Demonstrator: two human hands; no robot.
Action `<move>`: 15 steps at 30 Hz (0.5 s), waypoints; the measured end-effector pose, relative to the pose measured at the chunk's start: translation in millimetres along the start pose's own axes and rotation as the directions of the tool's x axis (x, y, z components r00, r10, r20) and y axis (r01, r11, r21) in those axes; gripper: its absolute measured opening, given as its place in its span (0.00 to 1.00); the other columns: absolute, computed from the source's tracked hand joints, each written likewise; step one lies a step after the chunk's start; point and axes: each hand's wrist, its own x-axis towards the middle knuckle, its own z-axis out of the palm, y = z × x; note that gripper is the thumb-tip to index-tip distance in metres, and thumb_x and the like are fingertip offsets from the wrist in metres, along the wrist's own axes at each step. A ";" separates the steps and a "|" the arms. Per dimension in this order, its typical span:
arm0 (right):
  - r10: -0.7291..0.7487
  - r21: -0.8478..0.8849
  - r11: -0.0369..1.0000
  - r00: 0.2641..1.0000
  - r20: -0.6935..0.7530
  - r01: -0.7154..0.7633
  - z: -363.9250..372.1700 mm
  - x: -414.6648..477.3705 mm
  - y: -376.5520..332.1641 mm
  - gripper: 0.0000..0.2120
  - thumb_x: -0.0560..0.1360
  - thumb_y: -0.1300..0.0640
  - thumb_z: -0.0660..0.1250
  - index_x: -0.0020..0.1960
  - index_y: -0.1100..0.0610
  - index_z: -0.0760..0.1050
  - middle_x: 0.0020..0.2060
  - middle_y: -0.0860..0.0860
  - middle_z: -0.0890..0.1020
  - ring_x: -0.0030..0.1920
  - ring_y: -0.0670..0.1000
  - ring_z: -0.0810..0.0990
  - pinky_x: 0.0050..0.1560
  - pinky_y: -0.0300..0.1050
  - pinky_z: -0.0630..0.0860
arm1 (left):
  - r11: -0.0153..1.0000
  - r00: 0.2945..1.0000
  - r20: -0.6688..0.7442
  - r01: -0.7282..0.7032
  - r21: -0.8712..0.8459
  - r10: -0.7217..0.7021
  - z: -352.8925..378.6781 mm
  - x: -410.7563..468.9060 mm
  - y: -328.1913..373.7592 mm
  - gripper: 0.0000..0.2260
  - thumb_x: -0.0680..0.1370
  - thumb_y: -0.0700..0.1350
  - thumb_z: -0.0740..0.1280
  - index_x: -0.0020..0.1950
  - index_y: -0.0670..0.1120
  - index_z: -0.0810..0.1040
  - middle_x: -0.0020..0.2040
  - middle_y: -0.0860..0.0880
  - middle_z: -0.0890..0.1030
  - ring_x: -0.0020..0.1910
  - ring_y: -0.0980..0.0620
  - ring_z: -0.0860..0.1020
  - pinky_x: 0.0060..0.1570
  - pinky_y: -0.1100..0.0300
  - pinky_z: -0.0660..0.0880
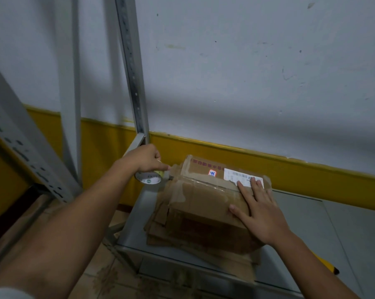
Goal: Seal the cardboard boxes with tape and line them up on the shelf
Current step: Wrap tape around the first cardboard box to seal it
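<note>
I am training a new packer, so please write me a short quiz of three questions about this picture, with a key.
1. True or false: the right hand lies flat on the cardboard box.
2. Which hand holds the tape roll? A) left hand B) right hand
3. Fill in: the right hand's fingertips touch the white ____.
Key: 1 true; 2 A; 3 label.

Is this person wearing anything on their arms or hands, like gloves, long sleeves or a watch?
No. The left hand and right hand are bare, without gloves, and neither wrist shows a watch or bracelet. The forearms are uncovered too. The only clothing in view is a pale grey-white edge at the bottom left corner, probably a short sleeve on the left arm.
</note>
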 end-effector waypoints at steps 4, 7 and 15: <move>0.001 -0.007 1.000 1.000 0.005 -0.001 0.8 -0.5 -1.7 0.39 0.74 0.20 0.37 0.80 0.33 0.34 0.83 0.47 0.37 0.81 0.49 0.33 0.82 0.56 0.43 | 0.990 0.999 0.044 -0.001 -0.143 0.007 20.1 -0.7 -14.4 0.27 0.70 0.69 0.77 0.30 0.50 0.69 0.30 0.47 0.64 0.30 0.49 0.66 0.35 0.52 0.61; 0.002 -0.009 1.000 1.000 0.010 -0.002 3.2 0.5 -0.6 0.40 0.73 0.19 0.35 0.80 0.33 0.33 0.83 0.47 0.36 0.82 0.49 0.33 0.82 0.56 0.44 | 0.961 0.998 0.061 0.001 -0.275 0.016 37.5 -4.7 -22.3 0.28 0.70 0.69 0.76 0.31 0.50 0.67 0.29 0.48 0.63 0.30 0.48 0.65 0.35 0.52 0.61; -0.041 -0.007 0.999 0.999 0.013 0.041 -7.5 -0.5 -0.6 0.45 0.69 0.16 0.37 0.80 0.34 0.34 0.83 0.49 0.37 0.81 0.49 0.33 0.81 0.56 0.42 | 0.918 0.994 0.080 -0.035 -0.395 0.072 66.5 -13.0 -19.6 0.27 0.79 0.65 0.70 0.32 0.49 0.65 0.29 0.50 0.61 0.28 0.51 0.62 0.34 0.54 0.59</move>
